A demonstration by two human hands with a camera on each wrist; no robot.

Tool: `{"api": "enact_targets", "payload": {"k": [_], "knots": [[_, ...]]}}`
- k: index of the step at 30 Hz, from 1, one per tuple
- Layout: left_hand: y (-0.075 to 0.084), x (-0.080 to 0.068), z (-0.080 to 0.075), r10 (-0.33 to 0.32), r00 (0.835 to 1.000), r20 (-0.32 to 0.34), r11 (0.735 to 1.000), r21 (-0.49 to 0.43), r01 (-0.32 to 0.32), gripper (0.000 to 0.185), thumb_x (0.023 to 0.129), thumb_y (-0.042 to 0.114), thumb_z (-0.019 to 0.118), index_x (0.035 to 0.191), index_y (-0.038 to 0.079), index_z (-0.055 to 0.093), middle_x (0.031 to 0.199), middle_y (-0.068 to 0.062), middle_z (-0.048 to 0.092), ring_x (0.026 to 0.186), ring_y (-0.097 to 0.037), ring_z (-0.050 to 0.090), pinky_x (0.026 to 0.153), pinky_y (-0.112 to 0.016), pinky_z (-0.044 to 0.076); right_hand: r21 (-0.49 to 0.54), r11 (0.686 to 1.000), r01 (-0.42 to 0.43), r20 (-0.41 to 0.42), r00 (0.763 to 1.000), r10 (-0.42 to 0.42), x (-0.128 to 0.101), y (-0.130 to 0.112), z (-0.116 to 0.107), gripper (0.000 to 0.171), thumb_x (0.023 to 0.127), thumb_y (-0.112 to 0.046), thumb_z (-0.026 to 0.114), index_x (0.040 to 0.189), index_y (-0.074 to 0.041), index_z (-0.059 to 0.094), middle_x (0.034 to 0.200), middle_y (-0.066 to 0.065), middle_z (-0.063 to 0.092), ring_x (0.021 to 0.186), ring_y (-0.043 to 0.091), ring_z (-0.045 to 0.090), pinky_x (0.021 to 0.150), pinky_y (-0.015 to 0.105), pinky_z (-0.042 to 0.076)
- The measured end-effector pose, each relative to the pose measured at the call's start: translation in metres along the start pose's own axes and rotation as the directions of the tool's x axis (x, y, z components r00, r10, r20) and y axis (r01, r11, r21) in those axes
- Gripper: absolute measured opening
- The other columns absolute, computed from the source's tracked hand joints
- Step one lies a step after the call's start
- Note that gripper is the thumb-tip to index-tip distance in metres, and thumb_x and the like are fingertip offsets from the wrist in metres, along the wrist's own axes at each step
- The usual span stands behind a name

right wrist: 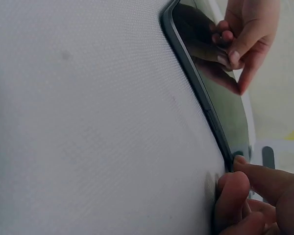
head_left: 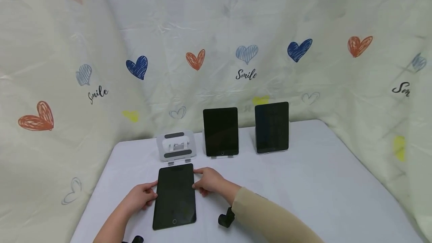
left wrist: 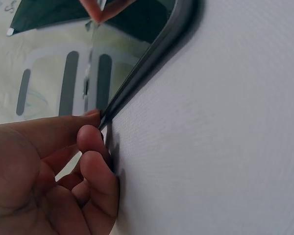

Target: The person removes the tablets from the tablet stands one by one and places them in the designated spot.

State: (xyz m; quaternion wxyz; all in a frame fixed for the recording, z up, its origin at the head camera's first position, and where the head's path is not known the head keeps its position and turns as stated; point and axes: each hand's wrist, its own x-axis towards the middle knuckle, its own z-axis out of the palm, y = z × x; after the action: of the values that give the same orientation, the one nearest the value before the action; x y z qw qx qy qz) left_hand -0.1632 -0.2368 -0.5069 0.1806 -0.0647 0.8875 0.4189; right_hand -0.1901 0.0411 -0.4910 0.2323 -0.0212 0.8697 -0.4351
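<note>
The left hand (head_left: 139, 197) pinches the left long edge of the tablet (head_left: 174, 197), thumb on the glass rim and curled fingers (left wrist: 95, 164) tucked under the side, as the left wrist view shows. The tablet lies flat near the front edge of the table (head_left: 303, 186), a little left of centre, its dark screen up. The right hand (head_left: 209, 181) grips the opposite long edge the same way, its fingers (right wrist: 232, 188) nipping the thin metal rim.

The tablet looks stiff, thin and moderately heavy, with slick glass and a smooth rounded frame; it is probably fragile at the screen, so the two long edges seem the sound place to hold.

Behind it stands an empty grey-and-white stand (head_left: 175, 146). Toward the back edge, a second tablet (head_left: 221, 132) and a third tablet (head_left: 271, 127) stand propped upright. The table cover is a fine matte weave.
</note>
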Motion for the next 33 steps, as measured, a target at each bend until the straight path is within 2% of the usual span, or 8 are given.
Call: {"api": "enact_targets", "payload": {"k": [7,13,16,21,25,28,33], "knots": [[-0.003,0.002,-0.002,0.016,1.0,0.011,1.0,-0.026,-0.015,0.056,0.09,0.002,0.068,0.144,0.001,0.05,0.071,-0.008,0.057,0.056,-0.02,0.052,0.053,-0.033,0.046,-0.005,1.0,-0.003,0.006,1.0,0.003,-0.002,0.002,0.001,0.064,0.086,-0.019,0.079,0.144,-0.02,0.054,0.054,0.006,0.059,0.04,0.016,0.054,0.042,0.025,0.041],[0.001,0.001,-0.001,0.024,1.0,0.018,0.999,-0.048,-0.023,0.056,0.09,-0.001,0.066,0.143,-0.002,0.049,0.072,-0.008,0.057,0.055,-0.02,0.053,0.054,-0.034,0.048,-0.062,0.998,-0.009,0.013,1.0,0.009,-0.005,0.002,-0.001,0.066,0.087,-0.021,0.077,0.147,-0.022,0.05,0.056,0.007,0.06,0.042,0.017,0.055,0.043,0.026,0.041],[0.002,0.001,-0.001,0.024,1.0,0.018,0.998,-0.05,-0.023,0.054,0.09,-0.001,0.065,0.142,-0.003,0.049,0.072,-0.008,0.057,0.055,-0.02,0.053,0.054,-0.034,0.048,-0.059,0.998,-0.002,0.017,1.0,0.003,-0.008,0.002,-0.003,0.067,0.088,-0.02,0.077,0.148,-0.021,0.048,0.058,0.008,0.06,0.043,0.018,0.056,0.043,0.027,0.043],[0.002,0.001,0.0,-0.031,1.0,0.006,0.999,-0.028,0.031,0.05,0.096,0.013,0.063,0.142,-0.003,0.049,0.075,-0.008,0.059,0.058,-0.02,0.055,0.057,-0.034,0.05,-0.034,0.999,0.024,0.01,1.0,-0.023,-0.013,0.003,-0.005,0.062,0.088,-0.022,0.076,0.145,-0.02,0.052,0.061,0.007,0.061,0.044,0.019,0.056,0.046,0.027,0.045],[0.004,-0.001,0.001,-0.07,0.997,-0.007,0.996,-0.057,0.07,0.05,0.1,0.021,0.058,0.142,-0.004,0.049,0.084,-0.008,0.061,0.064,-0.02,0.058,0.059,-0.033,0.051,-0.05,0.997,0.059,0.0,0.998,-0.059,-0.015,0.008,-0.008,0.059,0.088,-0.026,0.077,0.143,-0.022,0.055,0.065,0.005,0.063,0.047,0.018,0.056,0.047,0.029,0.045],[0.007,-0.003,0.002,-0.071,0.997,-0.017,0.994,-0.083,0.069,0.051,0.101,0.025,0.056,0.142,-0.004,0.049,0.091,-0.009,0.062,0.066,-0.02,0.058,0.06,-0.034,0.051,-0.053,0.994,0.091,-0.009,0.996,-0.092,-0.016,0.011,-0.012,0.058,0.088,-0.028,0.077,0.142,-0.022,0.056,0.071,0.002,0.063,0.05,0.018,0.057,0.051,0.03,0.047],[0.014,-0.006,0.0,-0.034,0.998,-0.059,0.996,-0.08,0.03,0.051,0.101,0.029,0.056,0.141,-0.002,0.05,0.102,-0.011,0.065,0.07,-0.02,0.059,0.061,-0.035,0.05,-0.026,0.993,0.117,-0.02,0.993,-0.117,-0.018,0.013,-0.02,0.057,0.088,-0.028,0.076,0.141,-0.021,0.057,0.079,0.0,0.063,0.057,0.02,0.06,0.058,0.031,0.049]]}}
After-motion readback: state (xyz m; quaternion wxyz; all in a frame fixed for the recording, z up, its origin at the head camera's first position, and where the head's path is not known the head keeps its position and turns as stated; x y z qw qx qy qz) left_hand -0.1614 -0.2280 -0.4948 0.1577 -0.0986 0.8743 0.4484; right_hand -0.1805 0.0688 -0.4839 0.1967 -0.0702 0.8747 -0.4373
